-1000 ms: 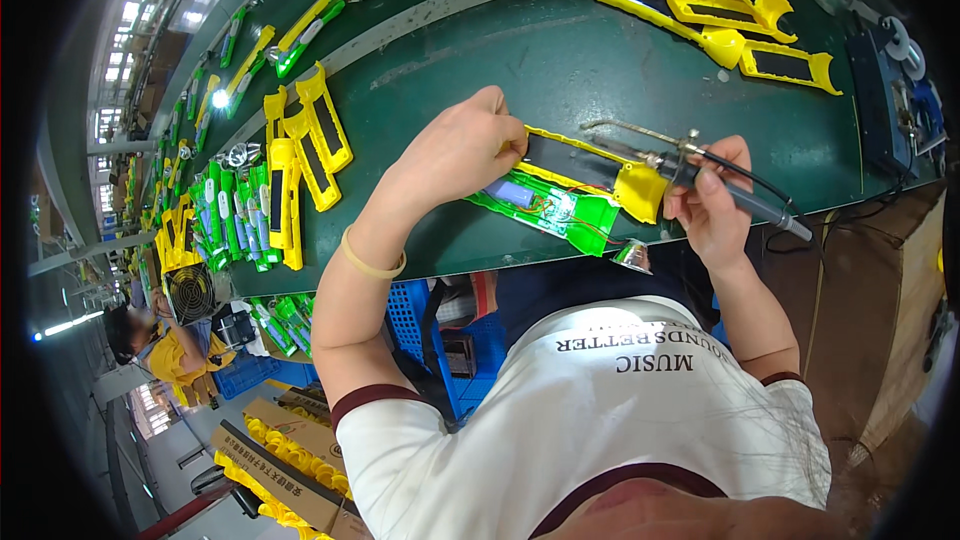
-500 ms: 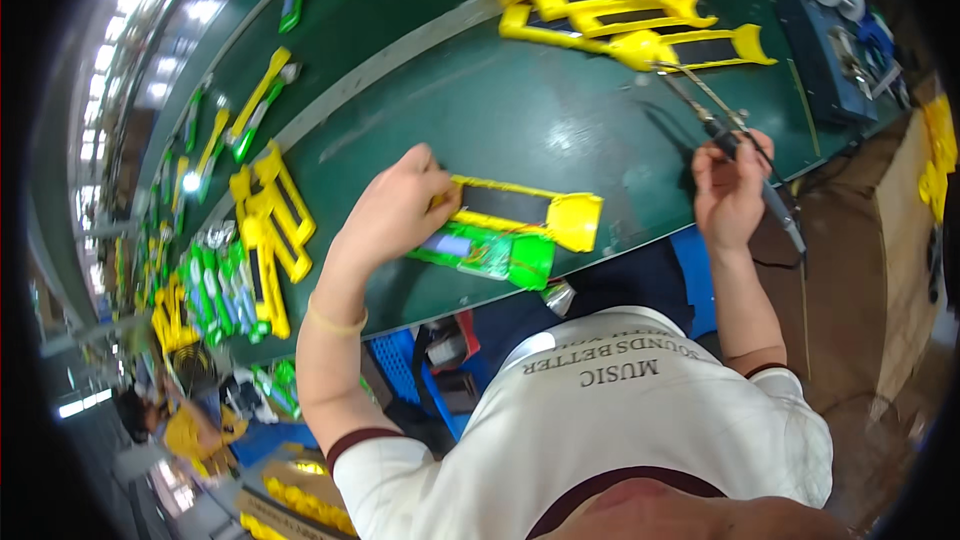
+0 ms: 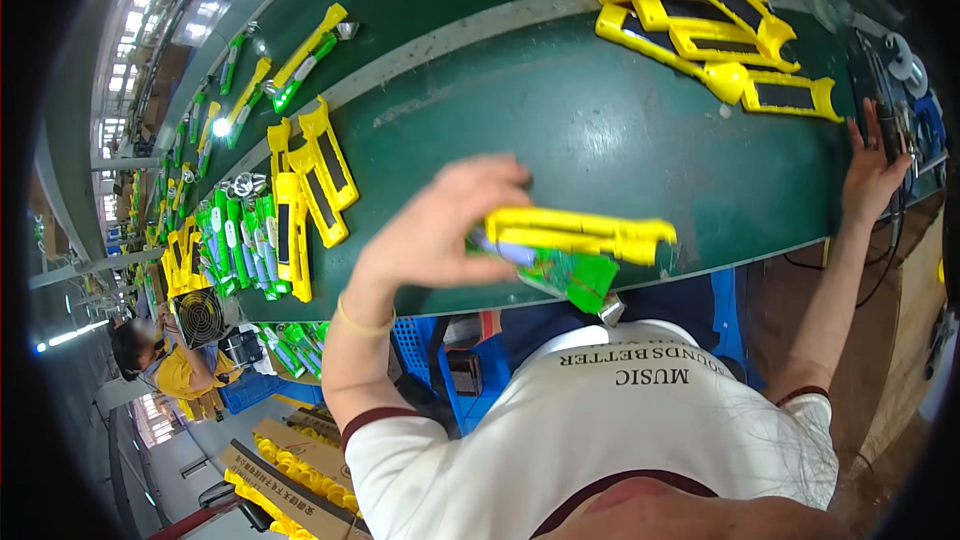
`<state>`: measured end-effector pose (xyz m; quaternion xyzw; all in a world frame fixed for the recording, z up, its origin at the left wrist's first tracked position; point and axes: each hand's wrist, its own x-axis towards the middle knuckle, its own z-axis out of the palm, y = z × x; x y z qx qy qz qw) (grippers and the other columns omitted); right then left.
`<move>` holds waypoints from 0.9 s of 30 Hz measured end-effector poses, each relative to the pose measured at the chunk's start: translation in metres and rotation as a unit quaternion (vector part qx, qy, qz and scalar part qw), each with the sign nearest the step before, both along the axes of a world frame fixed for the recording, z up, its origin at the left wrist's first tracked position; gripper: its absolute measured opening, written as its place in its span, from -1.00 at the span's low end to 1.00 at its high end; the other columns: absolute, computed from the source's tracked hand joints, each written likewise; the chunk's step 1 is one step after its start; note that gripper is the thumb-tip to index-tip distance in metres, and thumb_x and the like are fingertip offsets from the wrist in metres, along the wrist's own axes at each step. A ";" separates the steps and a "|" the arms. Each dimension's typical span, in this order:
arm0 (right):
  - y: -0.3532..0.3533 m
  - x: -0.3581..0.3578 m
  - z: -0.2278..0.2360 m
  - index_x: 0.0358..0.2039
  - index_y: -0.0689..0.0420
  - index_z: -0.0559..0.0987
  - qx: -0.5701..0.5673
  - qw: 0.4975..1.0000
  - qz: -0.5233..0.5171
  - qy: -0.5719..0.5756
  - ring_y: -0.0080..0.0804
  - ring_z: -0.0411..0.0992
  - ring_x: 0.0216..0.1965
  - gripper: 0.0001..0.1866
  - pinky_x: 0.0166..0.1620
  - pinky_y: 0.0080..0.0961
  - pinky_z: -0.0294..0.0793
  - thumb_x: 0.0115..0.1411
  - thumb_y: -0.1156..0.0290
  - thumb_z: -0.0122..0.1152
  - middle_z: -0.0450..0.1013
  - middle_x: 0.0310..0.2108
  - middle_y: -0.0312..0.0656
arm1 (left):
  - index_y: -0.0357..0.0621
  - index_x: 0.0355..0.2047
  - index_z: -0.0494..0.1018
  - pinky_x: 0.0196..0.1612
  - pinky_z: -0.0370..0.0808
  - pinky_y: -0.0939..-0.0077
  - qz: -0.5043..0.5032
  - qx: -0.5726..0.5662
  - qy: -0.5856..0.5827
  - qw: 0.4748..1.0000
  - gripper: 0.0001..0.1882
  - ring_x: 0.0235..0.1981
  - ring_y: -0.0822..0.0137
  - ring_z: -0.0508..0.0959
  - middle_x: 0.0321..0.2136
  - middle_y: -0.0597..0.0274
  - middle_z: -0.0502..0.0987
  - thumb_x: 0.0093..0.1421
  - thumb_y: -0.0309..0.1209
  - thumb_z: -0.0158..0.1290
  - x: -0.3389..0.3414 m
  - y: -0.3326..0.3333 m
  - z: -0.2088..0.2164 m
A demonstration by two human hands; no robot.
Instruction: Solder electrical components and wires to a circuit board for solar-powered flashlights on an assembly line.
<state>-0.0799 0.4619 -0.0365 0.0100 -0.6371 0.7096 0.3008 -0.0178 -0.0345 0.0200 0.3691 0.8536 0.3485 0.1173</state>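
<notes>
At the table's (image 3: 600,140) near edge, our left hand (image 3: 440,230) is now lifting the yellow casing (image 3: 580,232), fingers pinching it. Our right hand (image 3: 872,172), having dropped the screwdriver, is resting spread at the right edge.

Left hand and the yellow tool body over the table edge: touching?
Touching. The head view shows the left hand with its fingers closed around one end of the yellow tool body, lifting it above the green table.

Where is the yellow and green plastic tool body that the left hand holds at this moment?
In the head view, the yellow and green plastic tool body is at centre, gripped by the left hand above the near edge of the green table.
</notes>
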 end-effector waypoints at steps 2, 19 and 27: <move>0.020 -0.007 -0.010 0.05 0.07 0.31 -0.001 0.999 0.003 -0.044 -0.24 0.19 0.15 -0.41 0.03 -0.27 0.25 0.27 -0.11 -0.38 0.27 0.08 -0.13 | -0.11 -0.12 0.37 0.10 0.22 0.15 -0.001 -0.021 -0.039 0.999 -0.44 0.02 0.08 0.35 -0.09 0.07 0.39 -0.20 -0.34 0.26 0.016 0.008 -0.008; 0.013 0.030 -0.033 0.04 0.12 0.22 -0.091 0.991 0.028 -0.096 -0.15 0.42 -0.17 -0.37 -0.18 -0.42 0.48 0.22 -0.16 -0.27 0.35 -0.13 0.08 | -0.18 -0.20 0.44 -0.22 0.40 0.48 0.425 0.063 0.223 0.875 -0.71 -0.34 0.26 0.47 -0.37 0.14 0.46 0.01 -0.52 0.04 -0.192 -0.070 -0.073; 0.050 0.057 -0.044 -0.09 0.25 0.41 -0.099 0.990 0.007 -0.104 -0.34 0.41 -0.19 -0.25 -0.24 -0.59 0.41 0.15 -0.26 -0.25 0.43 -0.20 -0.07 | -0.24 0.13 0.19 0.14 0.21 0.40 0.253 0.207 -0.291 0.899 -0.34 0.08 0.24 0.29 0.00 0.09 0.34 0.01 -0.37 0.13 -0.272 -0.120 -0.025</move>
